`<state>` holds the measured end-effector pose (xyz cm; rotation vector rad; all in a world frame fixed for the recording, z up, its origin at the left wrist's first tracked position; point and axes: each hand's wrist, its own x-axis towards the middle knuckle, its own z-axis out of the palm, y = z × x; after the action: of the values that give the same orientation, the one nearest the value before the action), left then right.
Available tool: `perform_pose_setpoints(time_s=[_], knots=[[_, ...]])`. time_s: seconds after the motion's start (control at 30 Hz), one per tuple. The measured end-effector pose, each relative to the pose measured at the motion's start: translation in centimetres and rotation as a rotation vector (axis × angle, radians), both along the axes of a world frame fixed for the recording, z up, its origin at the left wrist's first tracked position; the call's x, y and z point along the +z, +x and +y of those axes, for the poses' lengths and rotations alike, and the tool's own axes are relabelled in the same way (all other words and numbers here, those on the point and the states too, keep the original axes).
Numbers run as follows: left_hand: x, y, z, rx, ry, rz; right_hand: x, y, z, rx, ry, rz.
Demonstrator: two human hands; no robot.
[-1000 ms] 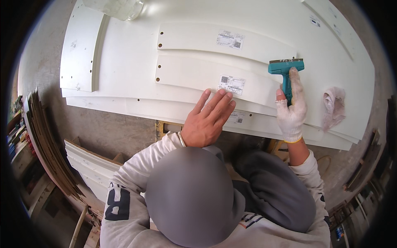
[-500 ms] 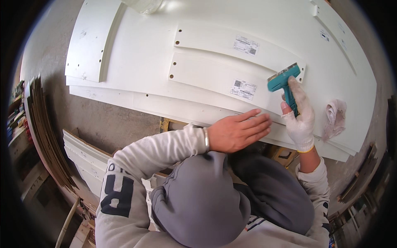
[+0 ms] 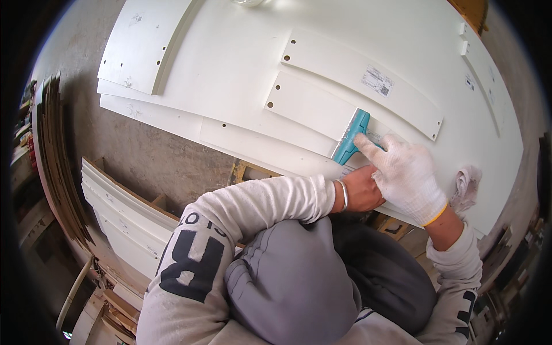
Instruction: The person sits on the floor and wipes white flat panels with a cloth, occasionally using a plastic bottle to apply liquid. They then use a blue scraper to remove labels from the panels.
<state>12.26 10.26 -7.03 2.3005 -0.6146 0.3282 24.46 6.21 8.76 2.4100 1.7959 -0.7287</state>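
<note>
My right hand (image 3: 409, 175), in a white knit glove with a yellow cuff edge, grips a teal scraper (image 3: 352, 138). Its index finger stretches along the scraper's head. The wide scraper edge lies across the nearer of two short white panels (image 3: 310, 109), over the stretch toward its right end. My bare left hand (image 3: 362, 188), with a silver bracelet at the wrist, is at the near edge of the panels, just below the scraper. The right hand covers most of its fingers. Beyond lies the other short white panel (image 3: 339, 72), with a printed label (image 3: 377, 80) and drilled holes.
A crumpled rag (image 3: 466, 187) lies right of the gloved hand. Another white panel (image 3: 144, 43) sits at the far left, and narrow strips (image 3: 482, 80) lie at the far right. Stacked white boards (image 3: 126, 221) stand beside me on the left, near dark boards (image 3: 54, 167) along the wall.
My right hand has swung left and nearer with the scraper, which has turned so its edge faces left. My left hand, earlier flat with fingers stretched, is now partly under the glove. The view has shifted.
</note>
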Motion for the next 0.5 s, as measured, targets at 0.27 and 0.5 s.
perform_pose_setpoints(time_s=[0.27,0.5], knots=[[-3.9,0.2,-3.8,-0.038,-0.64,0.263,-0.4,-2.2,6.0,0.04,-0.045,-0.055],[-1.0,0.7,-1.3,0.324,0.66,-0.332,-0.9,-4.0,14.6,0.059,-0.073,-0.062]])
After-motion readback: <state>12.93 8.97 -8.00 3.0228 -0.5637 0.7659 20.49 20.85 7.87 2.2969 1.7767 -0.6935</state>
